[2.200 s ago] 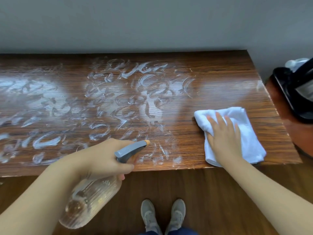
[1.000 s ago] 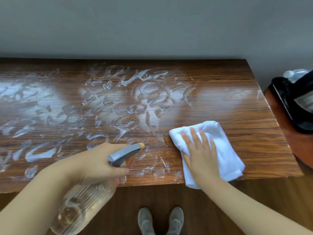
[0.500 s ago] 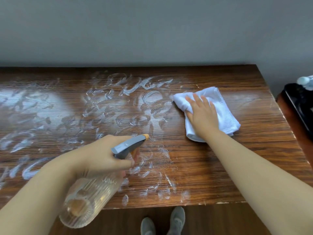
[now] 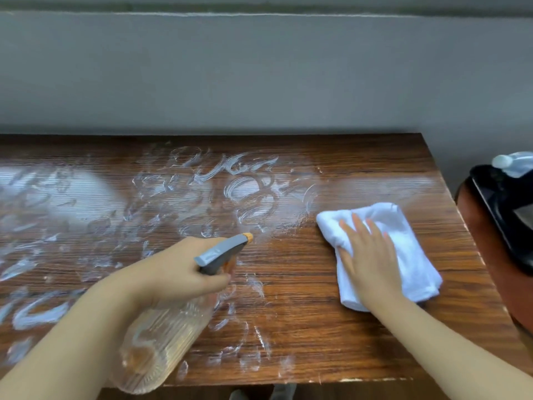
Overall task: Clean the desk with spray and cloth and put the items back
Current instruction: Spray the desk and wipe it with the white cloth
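Observation:
A brown wooden desk [image 4: 360, 336] is streaked with white smears over its left and middle parts. My left hand [image 4: 178, 272] grips the neck of a clear ribbed spray bottle [image 4: 161, 345] with a grey trigger head and orange nozzle, held tilted above the desk's front middle, nozzle pointing right and away. My right hand [image 4: 372, 255] presses flat, fingers spread, on a folded white cloth [image 4: 409, 238] lying on the right part of the desk.
A grey wall stands behind the desk. Off the right edge sits a black object [image 4: 507, 215] on a reddish-brown surface, with a pale bottle top [image 4: 513, 163] behind it. Shoes show below the front edge.
My right hand slid the cloth from the back middle of the desk toward the right and nearer to me. The spray bottle in my left hand stayed roughly in place.

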{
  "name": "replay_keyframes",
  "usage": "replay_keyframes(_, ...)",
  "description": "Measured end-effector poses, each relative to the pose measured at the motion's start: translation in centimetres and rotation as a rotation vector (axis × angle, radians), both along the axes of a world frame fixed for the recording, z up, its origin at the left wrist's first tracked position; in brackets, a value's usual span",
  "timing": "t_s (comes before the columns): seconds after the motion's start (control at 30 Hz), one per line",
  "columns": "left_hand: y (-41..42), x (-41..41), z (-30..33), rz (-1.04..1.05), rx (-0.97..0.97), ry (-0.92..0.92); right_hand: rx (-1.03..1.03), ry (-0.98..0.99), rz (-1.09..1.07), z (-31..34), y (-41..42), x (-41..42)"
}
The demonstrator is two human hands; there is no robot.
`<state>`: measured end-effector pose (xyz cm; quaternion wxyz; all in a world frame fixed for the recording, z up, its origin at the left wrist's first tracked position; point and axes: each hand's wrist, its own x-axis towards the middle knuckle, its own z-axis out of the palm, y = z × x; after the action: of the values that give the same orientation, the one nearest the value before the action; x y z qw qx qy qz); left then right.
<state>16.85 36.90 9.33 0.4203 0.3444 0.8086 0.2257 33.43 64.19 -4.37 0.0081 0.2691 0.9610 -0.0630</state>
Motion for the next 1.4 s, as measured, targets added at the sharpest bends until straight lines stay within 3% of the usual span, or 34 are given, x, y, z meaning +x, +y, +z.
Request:
replay_keyframes(0.2, 0.7, -1.5, -0.6, 0.02, -0.017, 0.014, 0.046, 0.029, 0.232, -0.3, -3.9, -0.1)
replay_keyframes(0.37, 0.8, -3.3, -1.0, 0.023, -0.006, 0.011, 0.043, -0.004, 0.3, -0.4, -5.0, -5.2)
replay_keyframes(0.6, 0.7, -5.2, -1.0, -0.004, 0.0, -0.004, -0.004, -0.065, 0.173, 0.2, -2.4, -14.5)
replay_keyframes(0.73, 0.2, -6.1, -0.6, -0.013, 0.008, 0.005, -0.019, -0.043, -0.001, 0.6, 1.1, -16.5)
replay_keyframes(0.83, -0.3, -6.6, -0.5, -0.015, 0.02, -0.005, -0.012, -0.058, -0.089, 0.7, 2.9, -15.3)
replay_keyframes(1.17, 0.0, -6.4, -0.9, -0.012, 0.06, -0.024, 0.001, -0.018, 0.062, -0.3, -3.7, -4.1)
replay_keyframes(1.4, 0.1, -7.6, -0.5, -0.04, 0.044, -0.035, 0.021, -0.058, 0.175, -0.4, -4.7, -6.3)
